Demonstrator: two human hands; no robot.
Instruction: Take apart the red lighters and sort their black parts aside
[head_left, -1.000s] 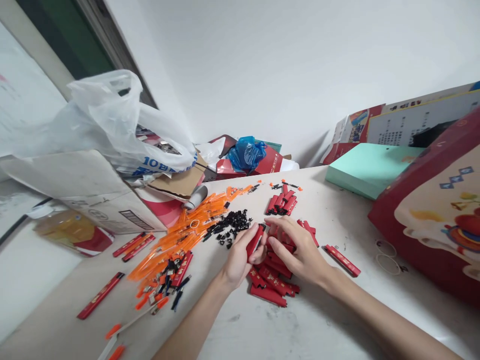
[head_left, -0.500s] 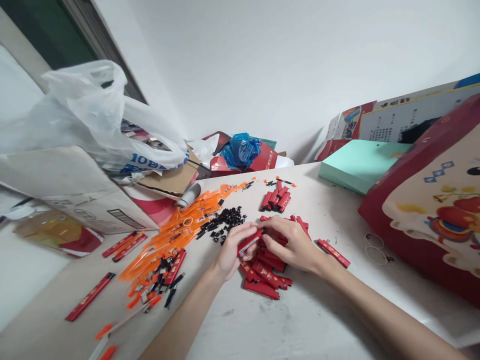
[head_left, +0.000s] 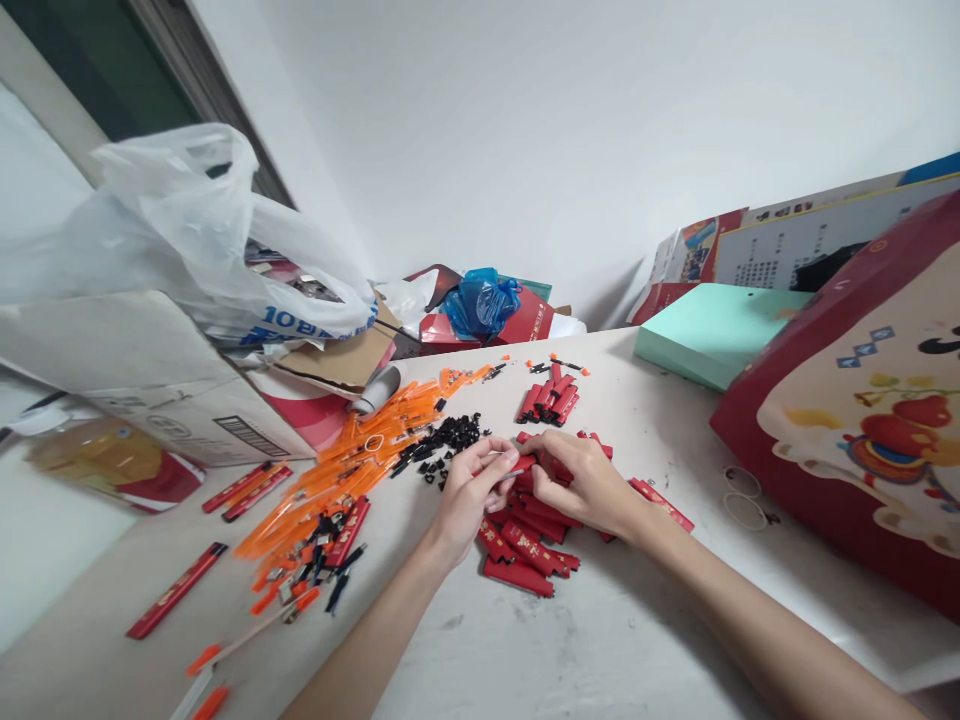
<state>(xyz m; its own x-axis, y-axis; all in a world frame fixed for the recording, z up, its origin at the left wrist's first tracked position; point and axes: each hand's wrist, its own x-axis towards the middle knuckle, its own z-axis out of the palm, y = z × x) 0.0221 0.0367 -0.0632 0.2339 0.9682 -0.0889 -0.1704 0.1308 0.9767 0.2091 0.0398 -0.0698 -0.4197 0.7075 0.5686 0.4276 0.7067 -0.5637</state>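
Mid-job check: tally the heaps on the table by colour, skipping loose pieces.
Red: 2 (near heap, partly covered; far heap)
Orange: 1 (orange heap)
Black: 1 (black heap)
Mixed black, silver and orange: 1 (mixed heap, adjoining the orange one)
Total: 5

On the off-white table (head_left: 480,650), flat red printed cases (head_left: 532,552) lie heaped centrally. Behind-left are small black plastic bits (head_left: 455,433), then translucent orange plastic strips (head_left: 341,470) further left. At back right stands a pale-green rectangular box (head_left: 709,335), perhaps touching the large red printed bag (head_left: 840,460) before it.
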